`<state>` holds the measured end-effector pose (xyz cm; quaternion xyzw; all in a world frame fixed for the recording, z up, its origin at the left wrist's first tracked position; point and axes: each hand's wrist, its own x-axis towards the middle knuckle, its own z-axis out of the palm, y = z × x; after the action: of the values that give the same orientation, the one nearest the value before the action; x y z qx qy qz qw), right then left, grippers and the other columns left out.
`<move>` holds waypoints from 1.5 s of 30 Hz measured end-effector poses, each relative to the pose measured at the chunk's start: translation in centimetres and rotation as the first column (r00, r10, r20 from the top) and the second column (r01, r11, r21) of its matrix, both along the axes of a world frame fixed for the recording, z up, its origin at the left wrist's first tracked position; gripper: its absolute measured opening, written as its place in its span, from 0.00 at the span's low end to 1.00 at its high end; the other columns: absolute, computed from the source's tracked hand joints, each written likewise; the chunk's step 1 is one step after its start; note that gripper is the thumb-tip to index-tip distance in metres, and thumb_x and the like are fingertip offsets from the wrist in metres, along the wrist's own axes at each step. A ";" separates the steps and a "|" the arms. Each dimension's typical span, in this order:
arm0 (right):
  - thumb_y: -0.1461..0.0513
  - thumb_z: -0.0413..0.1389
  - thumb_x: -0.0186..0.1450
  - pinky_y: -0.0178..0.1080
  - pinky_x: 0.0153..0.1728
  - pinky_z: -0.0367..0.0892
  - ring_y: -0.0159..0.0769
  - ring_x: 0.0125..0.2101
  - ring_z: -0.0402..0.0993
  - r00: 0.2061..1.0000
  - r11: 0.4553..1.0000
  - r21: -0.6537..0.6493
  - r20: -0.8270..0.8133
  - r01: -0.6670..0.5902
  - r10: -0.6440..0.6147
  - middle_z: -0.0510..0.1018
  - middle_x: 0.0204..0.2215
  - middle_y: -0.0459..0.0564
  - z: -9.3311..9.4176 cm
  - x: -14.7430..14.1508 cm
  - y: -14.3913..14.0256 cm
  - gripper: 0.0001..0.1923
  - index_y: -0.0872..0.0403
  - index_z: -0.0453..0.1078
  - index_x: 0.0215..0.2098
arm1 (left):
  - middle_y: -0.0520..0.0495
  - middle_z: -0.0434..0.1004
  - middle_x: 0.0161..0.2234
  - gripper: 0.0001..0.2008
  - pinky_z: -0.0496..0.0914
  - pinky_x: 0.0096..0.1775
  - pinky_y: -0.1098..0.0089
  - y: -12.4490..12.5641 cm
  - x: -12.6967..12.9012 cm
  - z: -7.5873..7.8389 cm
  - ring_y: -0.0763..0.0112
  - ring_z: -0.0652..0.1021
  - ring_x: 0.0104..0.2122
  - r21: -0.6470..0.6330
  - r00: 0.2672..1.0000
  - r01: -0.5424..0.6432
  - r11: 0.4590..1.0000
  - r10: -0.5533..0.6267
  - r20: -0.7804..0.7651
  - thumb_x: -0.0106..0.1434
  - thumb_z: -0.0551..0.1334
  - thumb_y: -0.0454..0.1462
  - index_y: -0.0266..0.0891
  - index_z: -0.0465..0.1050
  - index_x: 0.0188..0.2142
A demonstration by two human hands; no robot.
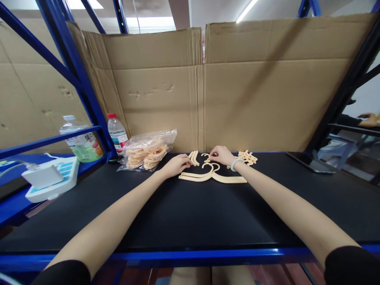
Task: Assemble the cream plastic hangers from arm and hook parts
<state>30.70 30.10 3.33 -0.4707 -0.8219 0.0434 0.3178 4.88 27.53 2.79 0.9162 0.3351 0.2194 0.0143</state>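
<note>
- Nearest the lens: blue front rail (190,255) of a shelf, with a black mat (190,213) behind it and both forearms stretched across that mat.
- Left hand (175,165) palm down on the mat, fingertips touching a small bundle of cream sticks (194,157); fingers loosely curled, nothing clearly clasped.
- Right hand (221,155), beaded bracelet (236,163) at the wrist, fingers pinched on a small cream hook piece (206,157); how firm the pinch is, cannot tell.
- Between and just in front of both hands: cream hanger (212,176) lying flat on the mat.
- Right of the bracelet: heap of small cream parts (248,157).
- Left of the hands: clear bag of parts (148,151), then two bottles (117,132).
- Far right on the mat: tablet (310,161).
- Behind everything: cardboard wall (252,91).
</note>
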 end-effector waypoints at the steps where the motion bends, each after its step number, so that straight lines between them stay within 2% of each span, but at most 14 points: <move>1: 0.62 0.61 0.57 0.39 0.37 0.65 0.38 0.31 0.72 0.998 0.999 0.039 -0.063 0.015 -0.012 0.76 0.31 0.51 0.3 0.2 -0.3 0.04 0.55 0.77 0.28 | 0.46 0.73 0.37 0.08 0.69 0.43 0.69 0.0 0.0 -0.1 0.68 0.75 0.37 -0.007 1.000 -0.001 1.000 0.001 0.018 0.62 0.58 0.31 0.38 0.76 0.37; 5: 0.58 0.56 0.62 0.40 0.37 0.68 0.36 0.32 0.71 0.942 0.983 0.157 -0.332 0.099 -0.041 0.72 0.36 0.53 1.2 1.2 -2.3 0.09 0.55 0.74 0.36 | 0.46 0.72 0.36 0.07 0.70 0.40 0.70 0.1 -0.2 -0.5 0.70 0.75 0.34 -0.028 0.994 -0.003 1.000 0.007 0.113 0.61 0.58 0.32 0.37 0.75 0.33; 9: 0.52 0.51 0.66 0.38 0.29 0.68 0.34 0.28 0.71 0.867 0.977 0.171 -0.497 0.127 -0.026 0.72 0.30 0.49 1.1 2.1 -5.8 0.15 0.55 0.69 0.40 | 0.48 0.73 0.33 0.07 0.71 0.38 0.70 -0.3 0.0 -0.3 0.72 0.76 0.30 -0.041 0.963 -0.017 0.999 0.027 0.269 0.61 0.57 0.32 0.38 0.74 0.30; 11: 0.50 0.48 0.67 0.35 0.22 0.65 0.32 0.20 0.69 0.809 0.991 0.108 -0.587 0.073 0.004 0.70 0.22 0.44 0.7 2.2 -7.8 0.17 0.54 0.65 0.43 | 0.47 0.75 0.33 0.09 0.72 0.36 0.70 -0.8 0.4 0.1 0.73 0.76 0.27 -0.047 0.924 -0.038 0.998 0.053 0.379 0.63 0.55 0.32 0.37 0.74 0.34; 13: 0.49 0.51 0.66 0.33 0.17 0.62 0.31 0.17 0.68 0.682 0.999 0.005 -0.731 -0.040 0.031 0.70 0.19 0.42 0.2 2.2 -9.6 0.17 0.53 0.64 0.43 | 0.44 0.77 0.37 0.10 0.73 0.38 0.68 -1.6 1.1 0.6 0.71 0.78 0.30 -0.058 0.864 -0.057 0.997 0.078 0.498 0.63 0.54 0.33 0.35 0.74 0.37; 16: 0.48 0.59 0.60 0.32 0.18 0.64 0.34 0.21 0.75 0.492 0.978 -0.128 -0.870 -0.162 -0.033 0.77 0.24 0.47 -0.3 2.0 -11.2 0.21 0.54 0.65 0.41 | 0.40 0.77 0.45 0.09 0.73 0.44 0.66 -3.5 2.9 1.1 0.65 0.80 0.39 -0.105 0.777 -0.028 0.994 0.088 0.624 0.62 0.58 0.37 0.35 0.75 0.37; 20: 0.51 0.65 0.54 0.32 0.23 0.67 0.38 0.30 0.79 0.398 0.948 -0.190 -0.914 -0.256 -0.076 0.81 0.32 0.53 -0.6 1.5 -11.7 0.22 0.55 0.68 0.39 | 0.41 0.82 0.36 0.12 0.75 0.41 0.65 -6.2 5.1 0.4 0.62 0.81 0.36 -0.219 0.725 0.039 0.975 0.123 0.677 0.63 0.59 0.41 0.34 0.78 0.36; 21: 0.52 0.66 0.53 0.31 0.24 0.68 0.39 0.32 0.79 0.391 0.941 -0.193 -0.917 -0.277 -0.072 0.81 0.32 0.53 -0.6 1.3 -11.7 0.21 0.55 0.69 0.39 | 0.42 0.82 0.33 0.13 0.76 0.40 0.65 -6.7 5.4 0.0 0.62 0.81 0.34 -0.273 0.713 0.060 0.960 0.150 0.684 0.62 0.60 0.41 0.34 0.79 0.35; 25: 0.55 0.68 0.52 0.32 0.28 0.71 0.41 0.37 0.79 0.322 0.902 -0.232 -0.940 -0.363 -0.112 0.81 0.33 0.52 -0.8 0.9 -12.2 0.20 0.55 0.71 0.39 | 0.42 0.82 0.32 0.12 0.75 0.43 0.65 -7.8 6.2 -0.7 0.60 0.81 0.35 -0.575 0.570 0.213 0.790 0.378 0.730 0.56 0.67 0.41 0.34 0.81 0.34; 31: 0.51 0.66 0.54 0.35 0.32 0.72 0.37 0.33 0.79 0.197 0.909 -0.215 -0.969 -0.357 -0.152 0.80 0.31 0.52 -0.6 0.8 -12.7 0.18 0.56 0.75 0.34 | 0.39 0.80 0.42 0.16 0.75 0.45 0.70 -8.4 6.5 0.5 0.62 0.81 0.39 -0.666 0.274 0.443 0.600 0.617 0.738 0.53 0.67 0.27 0.30 0.76 0.43; 35: 0.55 0.67 0.54 0.34 0.34 0.72 0.31 0.29 0.76 0.141 0.948 -0.122 -0.987 -0.296 -0.083 0.79 0.30 0.48 -0.2 1.3 -12.5 0.15 0.54 0.74 0.34 | 0.36 0.78 0.43 0.18 0.76 0.43 0.71 -8.4 6.5 1.4 0.60 0.81 0.40 -0.680 0.159 0.533 0.503 0.730 0.665 0.54 0.60 0.19 0.29 0.73 0.44; 38: 0.58 0.69 0.52 0.34 0.35 0.71 0.29 0.30 0.75 0.091 0.942 -0.109 -0.992 -0.318 -0.085 0.79 0.29 0.45 0.0 1.6 -12.5 0.16 0.52 0.71 0.34 | 0.39 0.77 0.40 0.19 0.76 0.43 0.72 -8.5 6.6 1.5 0.59 0.81 0.42 -0.657 0.129 0.602 0.453 0.757 0.640 0.52 0.56 0.17 0.29 0.72 0.41; 41: 0.60 0.70 0.49 0.35 0.37 0.71 0.29 0.30 0.74 0.099 0.902 -0.165 -0.986 -0.398 -0.137 0.78 0.28 0.43 -0.1 1.4 -12.6 0.19 0.51 0.66 0.33 | 0.43 0.76 0.35 0.16 0.75 0.45 0.69 -9.0 6.9 1.4 0.59 0.80 0.43 -0.616 0.149 0.662 0.428 0.730 0.667 0.53 0.56 0.17 0.31 0.72 0.37; 45: 0.59 0.71 0.48 0.35 0.36 0.69 0.31 0.32 0.74 0.137 0.894 -0.228 -0.972 -0.386 -0.189 0.79 0.31 0.45 -0.8 0.9 -12.8 0.22 0.50 0.65 0.36 | 0.47 0.75 0.31 0.07 0.73 0.47 0.65 -9.8 7.2 0.7 0.66 0.79 0.40 -0.570 0.215 0.688 0.450 0.623 0.752 0.56 0.62 0.23 0.34 0.72 0.33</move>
<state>31.63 17.33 2.56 -0.3249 -0.4078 0.5411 0.6599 12.13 17.72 3.48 0.3933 0.2738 0.5243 0.7039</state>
